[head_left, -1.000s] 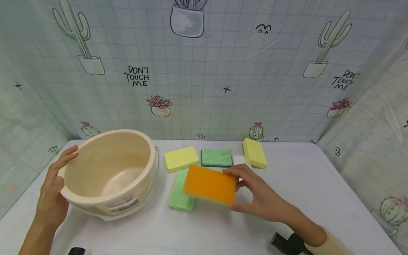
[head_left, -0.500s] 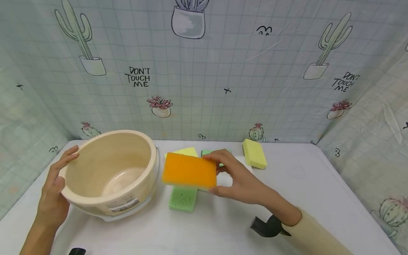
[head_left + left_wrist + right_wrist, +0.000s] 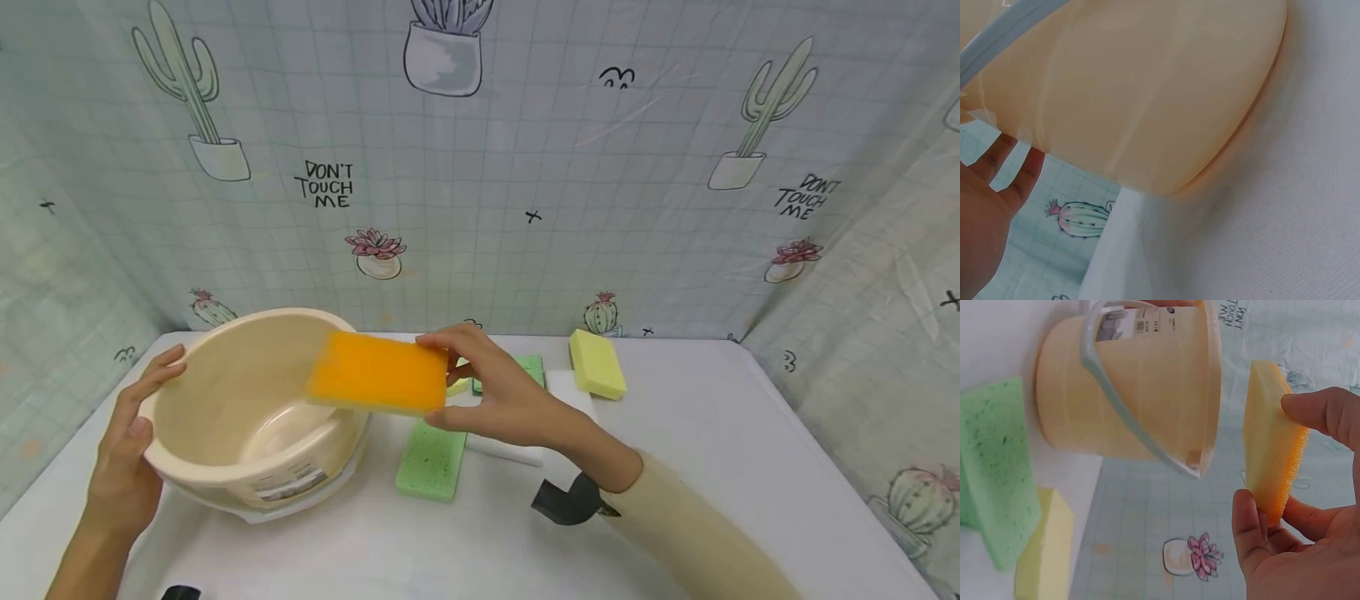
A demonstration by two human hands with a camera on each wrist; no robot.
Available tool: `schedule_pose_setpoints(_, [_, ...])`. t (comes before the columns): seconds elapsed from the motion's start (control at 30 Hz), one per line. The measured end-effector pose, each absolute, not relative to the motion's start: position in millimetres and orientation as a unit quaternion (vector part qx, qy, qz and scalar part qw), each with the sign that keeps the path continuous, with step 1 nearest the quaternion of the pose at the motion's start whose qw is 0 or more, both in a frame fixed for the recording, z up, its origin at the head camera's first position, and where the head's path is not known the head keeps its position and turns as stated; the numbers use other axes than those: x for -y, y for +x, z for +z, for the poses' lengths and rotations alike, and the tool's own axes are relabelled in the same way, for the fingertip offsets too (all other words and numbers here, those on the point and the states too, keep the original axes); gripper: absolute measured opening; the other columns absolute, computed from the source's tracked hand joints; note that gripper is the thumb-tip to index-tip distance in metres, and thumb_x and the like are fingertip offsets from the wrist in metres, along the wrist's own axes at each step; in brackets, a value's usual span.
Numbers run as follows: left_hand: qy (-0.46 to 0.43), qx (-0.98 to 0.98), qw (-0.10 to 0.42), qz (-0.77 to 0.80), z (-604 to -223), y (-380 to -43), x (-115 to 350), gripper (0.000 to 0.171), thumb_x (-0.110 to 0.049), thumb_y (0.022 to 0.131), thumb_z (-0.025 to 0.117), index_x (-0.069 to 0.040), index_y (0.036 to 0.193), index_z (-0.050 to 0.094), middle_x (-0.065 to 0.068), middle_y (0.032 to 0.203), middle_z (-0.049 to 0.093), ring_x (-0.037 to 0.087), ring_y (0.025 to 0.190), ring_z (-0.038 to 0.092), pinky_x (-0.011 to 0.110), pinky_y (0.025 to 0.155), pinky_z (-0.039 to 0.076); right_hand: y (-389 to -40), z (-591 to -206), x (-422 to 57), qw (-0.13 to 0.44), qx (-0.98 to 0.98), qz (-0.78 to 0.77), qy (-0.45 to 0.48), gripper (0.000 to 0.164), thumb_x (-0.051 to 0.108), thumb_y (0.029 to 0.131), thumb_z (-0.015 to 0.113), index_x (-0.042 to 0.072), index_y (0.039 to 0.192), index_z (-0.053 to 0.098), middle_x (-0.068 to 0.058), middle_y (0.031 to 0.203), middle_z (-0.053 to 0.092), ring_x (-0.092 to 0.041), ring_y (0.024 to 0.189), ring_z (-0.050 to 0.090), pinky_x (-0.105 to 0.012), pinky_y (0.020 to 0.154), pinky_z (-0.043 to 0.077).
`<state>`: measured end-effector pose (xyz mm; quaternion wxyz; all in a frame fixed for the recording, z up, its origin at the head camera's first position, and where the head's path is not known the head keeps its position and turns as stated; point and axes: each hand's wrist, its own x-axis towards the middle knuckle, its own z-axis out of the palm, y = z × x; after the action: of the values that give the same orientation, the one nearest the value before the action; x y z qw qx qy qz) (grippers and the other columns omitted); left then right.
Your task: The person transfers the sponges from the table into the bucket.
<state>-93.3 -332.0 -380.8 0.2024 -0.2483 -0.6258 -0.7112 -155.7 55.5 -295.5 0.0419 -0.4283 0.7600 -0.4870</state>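
A cream bucket [image 3: 255, 392] with a grey handle [image 3: 1116, 403] stands at the left of the table. My left hand [image 3: 123, 450] grips its rim, the thumb at the near side; two of its fingers [image 3: 1029, 172] show against the wall in the left wrist view. My right hand [image 3: 495, 400] pinches an orange sponge [image 3: 382, 371] by its right end, thumb and fingers on opposite edges. Its other side is pale yellow, as the right wrist view shows. The sponge is up in the air and overlaps the bucket's right rim in the head view. Inside, the bucket's visible floor is bare.
Right of the bucket lie a light green sponge [image 3: 431, 462], a darker green one [image 3: 532, 368] and a yellow one [image 3: 1047, 550], partly hidden by my right hand. Another yellow sponge [image 3: 597, 364] is farther right. A flat white item [image 3: 566, 387] lies among them. A cactus-print curtain [image 3: 525, 167] hangs behind.
My right hand has carried the orange sponge left and upward, from over the light green sponge to the bucket's right rim. My left hand and the bucket have stayed put.
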Motion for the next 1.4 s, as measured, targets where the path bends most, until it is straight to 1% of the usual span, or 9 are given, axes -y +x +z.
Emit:
schedule_pose_setpoints(0.23, [-0.253,0.628,0.201,-0.708,-382.9,-93.2,333.7,0.050,-0.016,0.097,0.030,0.005,0.143,0.032,0.015,0.155,0.010,0.026,0.142,0.007,0.022,0.110,0.017,-162.7,-290.6,-21.0,0.050,-0.755,-0.484,-0.440,0.065,0.006,0.078,0.076,0.005,0.135,0.046,-0.002,0.126,0.044,-0.014,0.102,0.047,-0.025,0.089,0.047])
schedule_pose_setpoints(0.43, [-0.251,0.630,0.202,-0.707,-381.0,-94.8,334.6,0.050,-0.016,0.097,0.031,0.005,0.142,0.033,0.016,0.155,0.011,0.026,0.141,0.008,0.023,0.111,0.016,-170.0,-281.1,4.2,0.060,-0.767,-0.464,-0.439,0.063,0.008,0.078,0.075,0.004,0.135,0.047,-0.003,0.125,0.044,-0.012,0.099,0.048,-0.020,0.087,0.047])
schedule_pose_setpoints(0.6, [-0.237,0.636,0.203,-0.706,-377.7,-94.2,331.7,0.050,-0.016,0.097,0.032,0.005,0.142,0.034,0.015,0.155,0.011,0.026,0.141,0.007,0.023,0.112,0.012,-174.9,-273.6,27.1,0.069,-0.793,-0.420,-0.437,0.066,0.013,0.078,0.077,0.006,0.136,0.047,0.000,0.125,0.042,-0.009,0.095,0.048,-0.015,0.083,0.045])
schedule_pose_setpoints(0.73, [-0.229,0.643,0.206,-0.702,-375.4,-93.0,329.1,0.049,-0.015,0.098,0.030,0.005,0.143,0.033,0.015,0.155,0.011,0.025,0.142,0.006,0.025,0.113,0.007,-177.4,-270.2,46.6,0.068,-0.815,-0.370,-0.441,0.065,0.016,0.078,0.076,0.006,0.136,0.048,0.000,0.124,0.042,-0.009,0.097,0.046,-0.010,0.081,0.041])
schedule_pose_setpoints(0.8, [-0.231,0.643,0.208,-0.700,-374.8,-92.7,328.6,0.049,-0.014,0.098,0.030,0.005,0.143,0.032,0.016,0.155,0.011,0.025,0.142,0.007,0.025,0.113,0.005,-177.8,-269.7,55.7,0.068,-0.824,-0.346,-0.443,0.064,0.017,0.078,0.075,0.006,0.136,0.048,0.000,0.124,0.042,-0.008,0.099,0.045,-0.008,0.083,0.039])
schedule_pose_setpoints(0.9, [-0.231,0.645,0.210,-0.698,-374.0,-92.2,328.5,0.049,-0.013,0.098,0.029,0.006,0.143,0.032,0.016,0.155,0.012,0.025,0.142,0.008,0.025,0.113,0.006,-177.8,-269.4,67.9,0.070,-0.842,-0.306,-0.439,0.065,0.020,0.079,0.074,0.009,0.137,0.048,0.001,0.127,0.042,-0.006,0.104,0.044,-0.007,0.086,0.036])
schedule_pose_setpoints(1.07, [-0.224,0.649,0.209,-0.696,-373.5,-93.0,328.6,0.050,-0.015,0.098,0.031,0.006,0.143,0.033,0.016,0.155,0.013,0.026,0.141,0.010,0.024,0.113,0.009,-179.4,-270.0,83.0,0.059,-0.865,-0.245,-0.434,0.066,0.023,0.078,0.074,0.009,0.137,0.048,0.000,0.131,0.042,-0.006,0.110,0.043,-0.008,0.090,0.033])
schedule_pose_setpoints(1.23, [-0.213,0.653,0.207,-0.697,-373.0,-93.3,329.8,0.050,-0.017,0.097,0.033,0.004,0.143,0.033,0.015,0.155,0.014,0.025,0.141,0.010,0.024,0.113,0.009,-180.6,-268.9,94.2,0.049,-0.883,-0.191,-0.426,0.065,0.028,0.079,0.074,0.010,0.136,0.049,0.002,0.132,0.043,-0.005,0.111,0.042,-0.008,0.088,0.034])
schedule_pose_setpoints(1.4, [-0.210,0.650,0.204,-0.701,-373.2,-91.6,330.2,0.050,-0.017,0.098,0.033,0.004,0.144,0.033,0.014,0.155,0.014,0.024,0.142,0.009,0.024,0.113,0.008,-179.4,-266.0,98.9,0.057,-0.896,-0.158,-0.411,0.066,0.031,0.079,0.074,0.013,0.138,0.048,0.003,0.134,0.043,-0.005,0.112,0.042,-0.011,0.088,0.037])
